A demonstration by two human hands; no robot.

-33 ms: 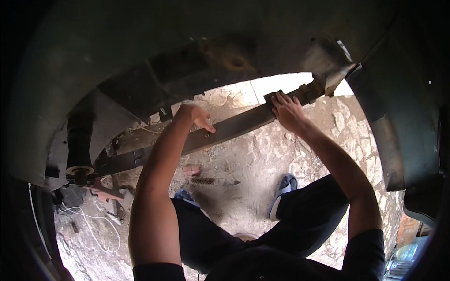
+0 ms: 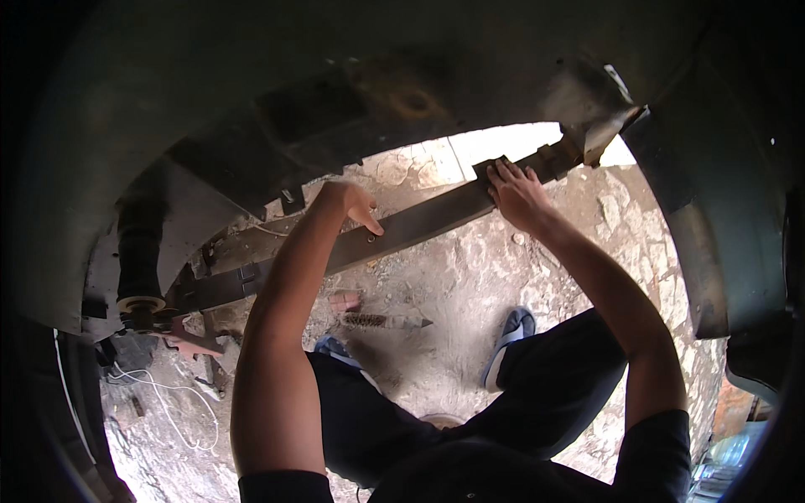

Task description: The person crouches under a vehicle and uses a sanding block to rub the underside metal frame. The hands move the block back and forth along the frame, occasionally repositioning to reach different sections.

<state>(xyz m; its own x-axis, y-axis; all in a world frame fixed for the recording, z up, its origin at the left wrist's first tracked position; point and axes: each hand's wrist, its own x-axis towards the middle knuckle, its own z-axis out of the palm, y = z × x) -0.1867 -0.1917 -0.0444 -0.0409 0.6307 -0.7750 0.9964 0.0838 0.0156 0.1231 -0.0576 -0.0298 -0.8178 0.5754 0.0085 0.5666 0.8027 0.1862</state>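
Note:
A long dark leaf spring runs slantwise from the lower left to the upper right under the vehicle body. My left hand is over its middle, the thumb stretched down onto the spring beside a small bolt head. The left hand's other fingers are mostly hidden, but the thumb stands apart from them. Farther right, my right hand lies with its fingers stretched over a dark raised block on the spring. The spring's right end meets a metal bracket.
Dark bodywork arches over the spring. A black cylindrical part hangs at the left. On the stony floor lie a pointed, ridged piece, a reddish brick piece and a white cord. Clear plastic bottles stand lower right.

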